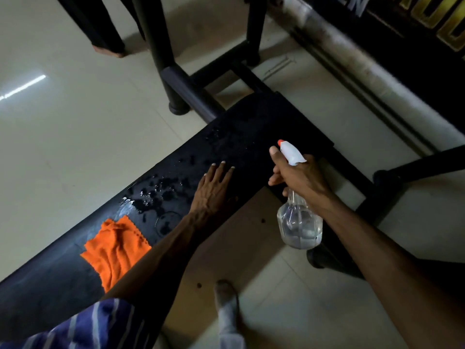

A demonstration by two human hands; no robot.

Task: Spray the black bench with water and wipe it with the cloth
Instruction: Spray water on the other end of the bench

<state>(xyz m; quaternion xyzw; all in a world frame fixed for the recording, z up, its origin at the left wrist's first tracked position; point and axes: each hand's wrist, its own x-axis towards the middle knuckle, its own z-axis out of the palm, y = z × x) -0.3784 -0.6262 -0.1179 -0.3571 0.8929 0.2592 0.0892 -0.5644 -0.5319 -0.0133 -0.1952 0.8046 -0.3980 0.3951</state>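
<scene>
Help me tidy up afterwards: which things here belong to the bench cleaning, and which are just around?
In use: spray bottle in right hand; orange cloth; black bench; left hand flat on it.
Just around: black frame; foot.

The bench (251, 127) runs slantwise from the lower left corner of the view up toward the right. A cloth (114, 250) lies on it toward its lower left end, reaching to the near edge. Beyond the cloth, up the bench, water drops (156, 190) sit on the surface near the far edge. Past them the left hand (214, 187) rests flat on the bench, fingers toward the upper end. The right hand (299, 177) is right of the left hand, just off the near edge, closed around a spray bottle (299, 222) whose body hangs below it over the floor (75, 137). A frame post (176, 96) stands on the floor behind the bench's upper end.
</scene>
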